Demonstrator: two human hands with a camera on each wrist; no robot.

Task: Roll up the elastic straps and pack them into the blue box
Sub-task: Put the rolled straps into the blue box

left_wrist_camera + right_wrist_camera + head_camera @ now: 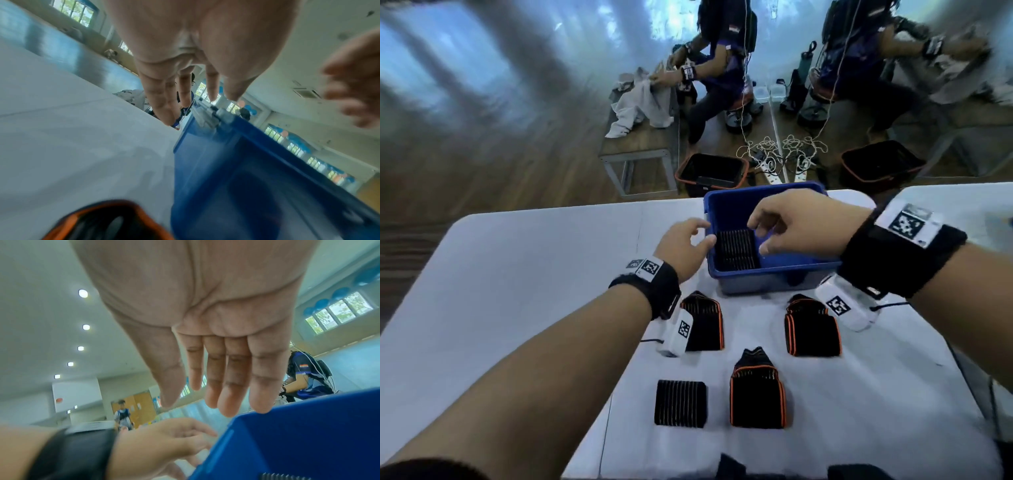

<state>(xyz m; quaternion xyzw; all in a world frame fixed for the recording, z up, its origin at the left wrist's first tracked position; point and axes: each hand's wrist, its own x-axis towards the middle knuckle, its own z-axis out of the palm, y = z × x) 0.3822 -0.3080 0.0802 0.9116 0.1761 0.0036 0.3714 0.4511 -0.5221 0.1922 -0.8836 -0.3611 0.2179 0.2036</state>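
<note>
Elastic straps, black ribbed and rolled (736, 249), are lying in the left half of the blue plastic box (767, 274) on the white table (517, 274). I am hovering my right hand (801, 226) over them, fingers relaxed, holding nothing. My left hand (685, 246) is hanging loose just beside the box's left wall, also holding nothing. Four more folded straps (755, 394) are lying nearer me.

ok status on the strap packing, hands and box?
Left hand open, empty, beside blue box. Right hand open above it. One rolled strap inside; four straps on table. Nothing in the way.
</note>
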